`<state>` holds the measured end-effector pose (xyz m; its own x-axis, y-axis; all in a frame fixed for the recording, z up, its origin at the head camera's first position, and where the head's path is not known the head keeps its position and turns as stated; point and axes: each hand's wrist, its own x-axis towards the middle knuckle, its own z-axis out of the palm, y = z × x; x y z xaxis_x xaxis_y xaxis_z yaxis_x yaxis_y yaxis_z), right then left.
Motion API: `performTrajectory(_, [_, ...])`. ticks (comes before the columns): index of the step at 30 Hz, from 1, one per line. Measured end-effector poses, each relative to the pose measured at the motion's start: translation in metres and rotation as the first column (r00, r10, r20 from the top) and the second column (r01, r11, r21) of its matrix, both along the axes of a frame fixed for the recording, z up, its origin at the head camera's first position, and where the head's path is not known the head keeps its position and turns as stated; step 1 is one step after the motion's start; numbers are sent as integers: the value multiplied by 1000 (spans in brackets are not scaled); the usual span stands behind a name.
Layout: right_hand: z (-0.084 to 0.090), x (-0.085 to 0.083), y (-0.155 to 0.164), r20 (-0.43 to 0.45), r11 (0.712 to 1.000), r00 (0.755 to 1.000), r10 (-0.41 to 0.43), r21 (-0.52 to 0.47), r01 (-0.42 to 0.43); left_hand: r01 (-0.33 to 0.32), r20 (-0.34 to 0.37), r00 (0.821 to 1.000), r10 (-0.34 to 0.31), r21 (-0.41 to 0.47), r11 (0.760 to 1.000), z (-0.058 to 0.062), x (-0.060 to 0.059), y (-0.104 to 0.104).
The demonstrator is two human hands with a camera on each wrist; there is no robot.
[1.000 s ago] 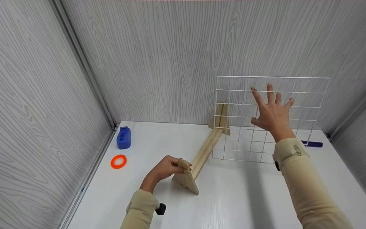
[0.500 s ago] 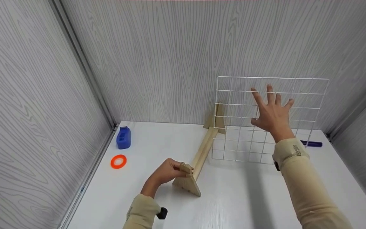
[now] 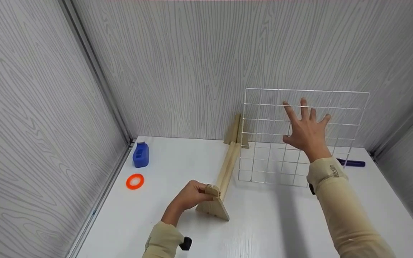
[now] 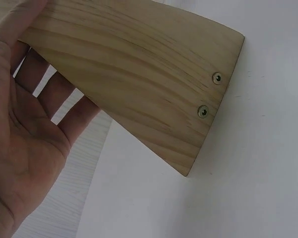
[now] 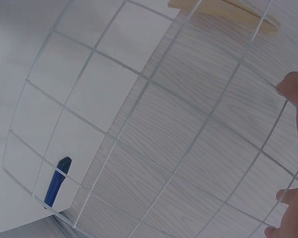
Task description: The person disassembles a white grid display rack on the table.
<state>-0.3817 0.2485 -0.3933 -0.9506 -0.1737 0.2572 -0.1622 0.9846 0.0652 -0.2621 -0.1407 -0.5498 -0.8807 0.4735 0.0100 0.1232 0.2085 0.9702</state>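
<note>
A wooden stand [image 3: 228, 166] runs away from me across the white table: a long grooved bar with an upright end board at each end. My left hand [image 3: 190, 195] pinches the notched top of its near end board [image 3: 213, 209]. The left wrist view shows the thumb on the outer face of that board [image 4: 139, 79], fingers behind, and two screws low on it. Fingers spread wide, my right hand [image 3: 307, 133] holds up a white wire grid panel [image 3: 267, 104] right of the stand. The stand's far end board [image 3: 235, 127] is partly behind the grid's left edge.
A blue tape dispenser [image 3: 141, 154] and an orange ring-shaped roll [image 3: 134, 181] lie at the left. Behind the grid's lower right corner is a dark blue elongated object [image 3: 352, 163]. Wood-grained walls enclose the table's back and sides.
The wooden stand's far end has swung left, and its near end has shifted slightly right and toward me with my left hand. The grid and right hand stay almost where they were.
</note>
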Motion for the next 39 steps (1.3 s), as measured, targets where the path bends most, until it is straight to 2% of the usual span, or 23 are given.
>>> performTrajectory(27, [-1,1,-1,-15,1000,1000,-1,-8,1,-124,16,992,123,10,992,-3,3,6])
performTrajectory(39, [-11,4,-3,-7,999,1000,6,-51,-7,-175,6,985,175,9,985,-2,3,5])
